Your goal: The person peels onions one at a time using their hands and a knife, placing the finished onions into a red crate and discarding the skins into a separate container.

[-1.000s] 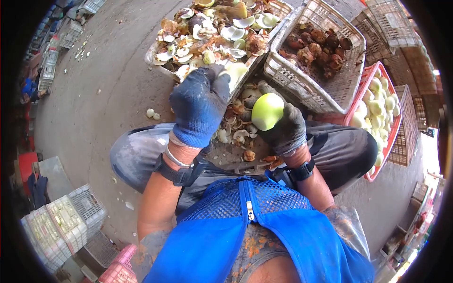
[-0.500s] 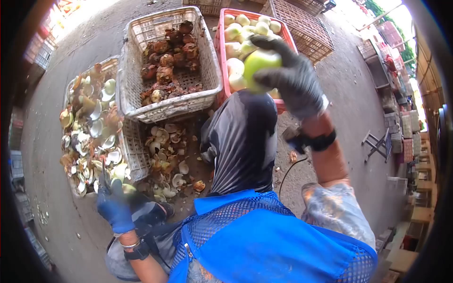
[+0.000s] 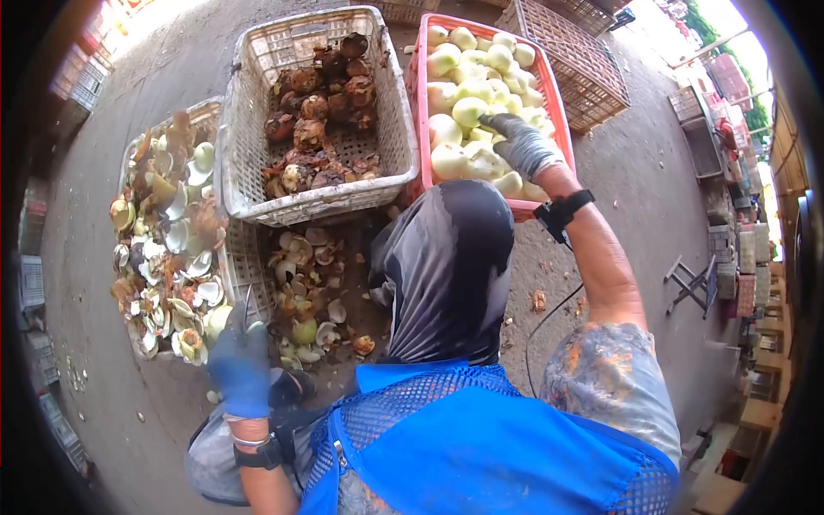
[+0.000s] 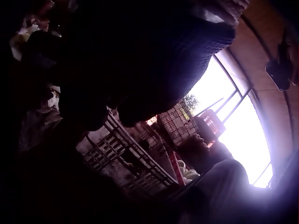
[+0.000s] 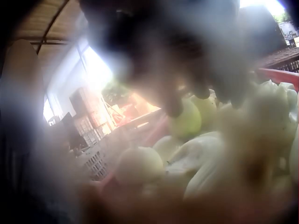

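In the head view my right hand (image 3: pixel 528 146), in a grey glove, reaches over peeled onions (image 3: pixel 481 159) in a red crate (image 3: pixel 562 112). Its fingers are extended, with the tips right beside a greenish onion (image 3: pixel 470 112). The right wrist view is blurred; fingertips there overlap a pale green onion (image 5: pixel 186 120). My left hand (image 3: pixel 240 356), in a blue glove, is at the near end of the scrap crate (image 3: pixel 245 266). A thin dark blade, apparently a small knife (image 3: pixel 248 298), sticks up from its grip. The left wrist view is mostly dark, with the glove (image 4: pixel 140 60) filling its top.
A whitish crate (image 3: pixel 322 193) with brown-skinned onions (image 3: pixel 313 107) stands between the scrap crate and the red crate. Onion peelings (image 3: pixel 300 253) litter the ground before it. The person's knee (image 3: pixel 455 249) rises close to the red crate. A brown crate (image 3: pixel 571 60) stands behind.
The head view has swung right. My right hand carried a green onion from between the knees to the red crate, and its fingers no longer grip it. The left hand remains by the scraps.
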Motion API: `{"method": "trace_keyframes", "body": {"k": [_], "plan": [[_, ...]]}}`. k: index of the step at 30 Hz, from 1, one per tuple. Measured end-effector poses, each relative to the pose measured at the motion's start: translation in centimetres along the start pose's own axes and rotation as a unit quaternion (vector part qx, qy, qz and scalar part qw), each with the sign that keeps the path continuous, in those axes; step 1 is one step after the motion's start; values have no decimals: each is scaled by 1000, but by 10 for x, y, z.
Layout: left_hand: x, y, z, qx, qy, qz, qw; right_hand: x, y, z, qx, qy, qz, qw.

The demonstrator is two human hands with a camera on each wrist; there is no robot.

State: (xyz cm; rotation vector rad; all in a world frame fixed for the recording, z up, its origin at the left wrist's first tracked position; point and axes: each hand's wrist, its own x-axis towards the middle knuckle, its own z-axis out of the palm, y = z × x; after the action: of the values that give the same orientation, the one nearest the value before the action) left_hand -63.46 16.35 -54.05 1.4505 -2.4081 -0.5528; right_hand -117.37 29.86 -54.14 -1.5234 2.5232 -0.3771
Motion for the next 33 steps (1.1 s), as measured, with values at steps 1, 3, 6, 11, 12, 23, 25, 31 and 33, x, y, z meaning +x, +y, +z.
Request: {"method": "trace_keyframes", "body": {"k": [1,3,6,11,12,23,25,31,33], "plan": [[0,7,-1,-5,-9,-9,1000,1,2,-5,23,13,26,999],[1,-3,7,-32,-4,-20,999,4,-11,-27,115,28,100,988],[8,-27,19,-74,17,-13,997,7,-26,-42,148,-78,92,982],[25,-11,5,-70,-109,-102,986,18,-53,-17,-81,-162,-74,981],[26,-8,6,-44,-110,-78,990,22,-63,-19,-96,-195,-66,974],[24,2,16,-83,-59,-11,995,51,-78,-8,-206,-275,-64,937],[23,3,19,-118,-41,-1,992,45,-76,-12,-246,-282,-68,925],[12,7,19,-72,-93,-10,993,-42,-28,-54,-181,-274,-19,944],[7,-5,28,-62,-91,1,994,-82,-14,-58,-137,-265,13,955]]}}
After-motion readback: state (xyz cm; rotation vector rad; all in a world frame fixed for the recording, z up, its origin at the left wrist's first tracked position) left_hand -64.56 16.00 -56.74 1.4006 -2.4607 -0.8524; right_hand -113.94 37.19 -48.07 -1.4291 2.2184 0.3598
